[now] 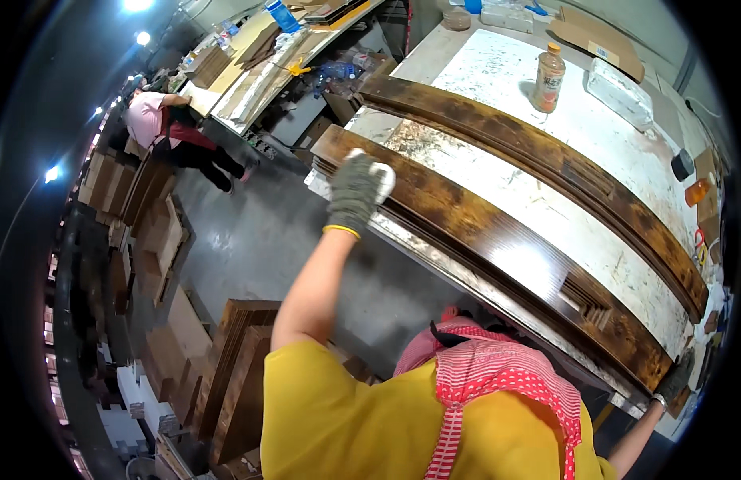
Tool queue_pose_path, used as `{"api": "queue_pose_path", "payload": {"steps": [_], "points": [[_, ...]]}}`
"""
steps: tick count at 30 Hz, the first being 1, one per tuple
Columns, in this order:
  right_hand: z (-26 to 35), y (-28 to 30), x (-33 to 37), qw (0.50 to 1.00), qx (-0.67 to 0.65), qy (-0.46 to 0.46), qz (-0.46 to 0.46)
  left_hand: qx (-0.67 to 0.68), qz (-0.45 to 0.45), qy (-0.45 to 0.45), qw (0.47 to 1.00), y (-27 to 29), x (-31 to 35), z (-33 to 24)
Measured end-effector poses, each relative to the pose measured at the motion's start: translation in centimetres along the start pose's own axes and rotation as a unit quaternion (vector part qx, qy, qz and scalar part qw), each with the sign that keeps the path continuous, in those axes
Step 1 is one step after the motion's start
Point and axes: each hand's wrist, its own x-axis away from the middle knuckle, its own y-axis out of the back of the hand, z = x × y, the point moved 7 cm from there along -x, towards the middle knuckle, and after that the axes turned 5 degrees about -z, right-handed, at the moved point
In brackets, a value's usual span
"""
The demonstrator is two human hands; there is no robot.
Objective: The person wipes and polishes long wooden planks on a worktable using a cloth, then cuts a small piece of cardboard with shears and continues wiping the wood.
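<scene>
A stack of long dark-brown wooden planks (458, 212) lies along the near edge of the worktable, its top face glossy and mottled, with a notched patch toward the right end. My left hand (354, 192), in a grey glove with a yellow cuff, is closed around a white cloth (384, 181) and presses it on the left end of the top plank. At the stack's right end is my right hand (676, 378), in a dark glove; its fingers are too dark to make out. Behind lies a second row of brown planks (498, 128), parallel to the first.
On the paint-marked white table (498, 60) stand a drink bottle (549, 78) and a plastic-wrapped white block (620, 94). A black cup-like thing (682, 165) sits at the far right. Leaning planks (238, 368) stand behind my left arm. Another person (158, 120) works at a table further left.
</scene>
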Motion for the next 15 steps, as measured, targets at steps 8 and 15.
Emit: {"api": "queue_pose_path", "payload": {"steps": [8, 15], "points": [[-1.0, 0.5, -1.3, 0.998, 0.057, -0.005, -0.018, -0.146, 0.170, 0.325, 0.919, 2.3, -3.3, 19.9], [-4.6, 2.8, -2.5, 0.999, -0.010, 0.011, -0.035, -0.130, 0.034, 0.174, 0.975, 0.8, -1.6, 13.9]]}}
